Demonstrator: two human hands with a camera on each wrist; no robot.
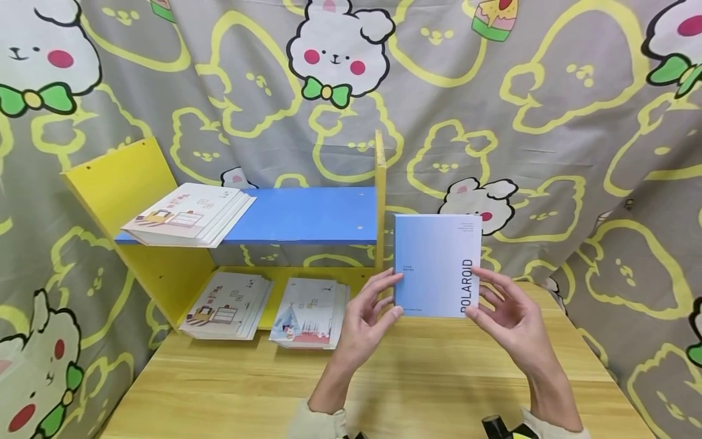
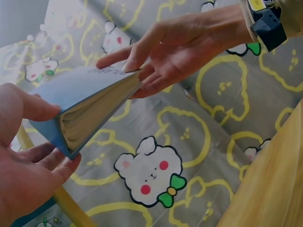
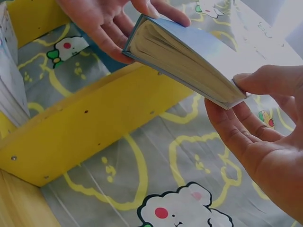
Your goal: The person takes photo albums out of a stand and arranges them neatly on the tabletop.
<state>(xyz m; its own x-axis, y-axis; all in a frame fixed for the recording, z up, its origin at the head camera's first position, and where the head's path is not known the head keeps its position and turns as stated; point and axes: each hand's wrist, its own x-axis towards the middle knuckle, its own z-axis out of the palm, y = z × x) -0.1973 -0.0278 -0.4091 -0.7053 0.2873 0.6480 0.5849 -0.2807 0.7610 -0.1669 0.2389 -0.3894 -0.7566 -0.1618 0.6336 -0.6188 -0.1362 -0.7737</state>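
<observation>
A small light-blue hardcover photo album with POLAROID printed along its right side is held up in front of me, cover facing me. My left hand pinches its left edge, thumb in front and fingers behind. On the opposite edge, my right hand grips it the same way near the lower corner. Both wrist views show the album from below, its cream page block between the covers. It is raised above the wooden table, to the right of the shelf.
A yellow-and-blue shelf stands at the left. One stack of white books lies on its blue board; two more stacks, a left one and a right one, sit below. Behind hangs a patterned curtain over the wooden table.
</observation>
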